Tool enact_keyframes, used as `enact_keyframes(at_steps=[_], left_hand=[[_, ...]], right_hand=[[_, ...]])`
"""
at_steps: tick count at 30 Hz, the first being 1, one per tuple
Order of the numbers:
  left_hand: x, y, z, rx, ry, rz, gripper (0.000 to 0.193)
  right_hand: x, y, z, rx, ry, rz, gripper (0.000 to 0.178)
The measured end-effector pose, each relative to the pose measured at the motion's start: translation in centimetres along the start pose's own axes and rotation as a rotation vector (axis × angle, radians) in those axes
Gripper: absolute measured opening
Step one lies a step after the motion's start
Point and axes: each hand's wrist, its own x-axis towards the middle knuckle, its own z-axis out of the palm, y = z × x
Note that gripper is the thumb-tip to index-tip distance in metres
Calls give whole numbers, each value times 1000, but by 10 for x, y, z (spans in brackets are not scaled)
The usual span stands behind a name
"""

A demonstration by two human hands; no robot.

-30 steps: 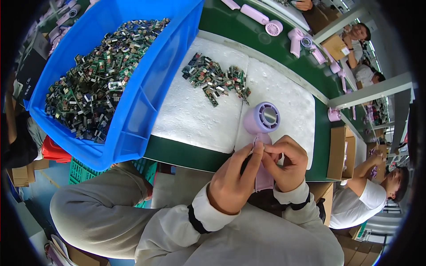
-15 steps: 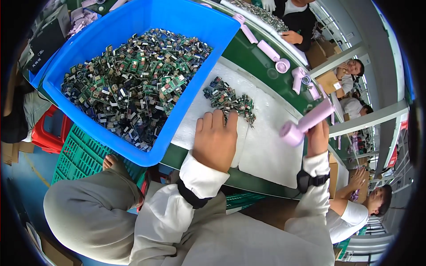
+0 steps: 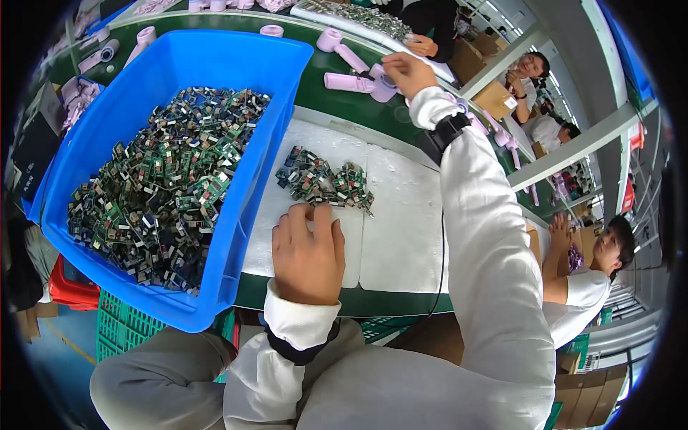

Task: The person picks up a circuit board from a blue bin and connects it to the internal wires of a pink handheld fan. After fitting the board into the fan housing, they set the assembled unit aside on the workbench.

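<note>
My left hand (image 3: pixel 307 256) rests palm down on the white foam sheet (image 3: pixel 401 247), fingers slightly apart and nothing visible in them. Just beyond its fingertips lies a small heap of circuit boards (image 3: pixel 322 179). Left of it stands a blue plastic bin (image 3: pixel 247 208) holding a large pile of similar small circuit boards (image 3: pixel 168 172). My right hand (image 3: pixel 412 74) is stretched out over the green conveyor belt (image 3: pixel 308 93), fingers bent. It is beside the round head of a pink handheld fan body (image 3: pixel 350 82); whether they touch is unclear. No fan body shows in its grasp.
More pink fan bodies (image 3: pixel 340 49) lie along the belt. A black cable (image 3: pixel 441 265) hangs over the foam's right side. Across the belt, a person's hand (image 3: pixel 421 45) is beside another board pile (image 3: pixel 358 18). A grey post and beam (image 3: pixel 573 147) stand at right.
My right hand has moved far forward over the belt, and the pink fan body it held no longer shows in it. My left hand stays by the small heap. The view has shifted.
</note>
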Motion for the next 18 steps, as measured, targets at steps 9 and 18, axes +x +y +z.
enact_keyframes(at_steps=[9, 18], left_hand=[[6, 2, 1, -31, -7, -42, 24], [2, -3, 3, 25, 28, -54, 16]], right_hand=[[-71, 194, -89, -1018, -155, 690, 101], [-104, 163, -124, 425, 108, 1136, 44]])
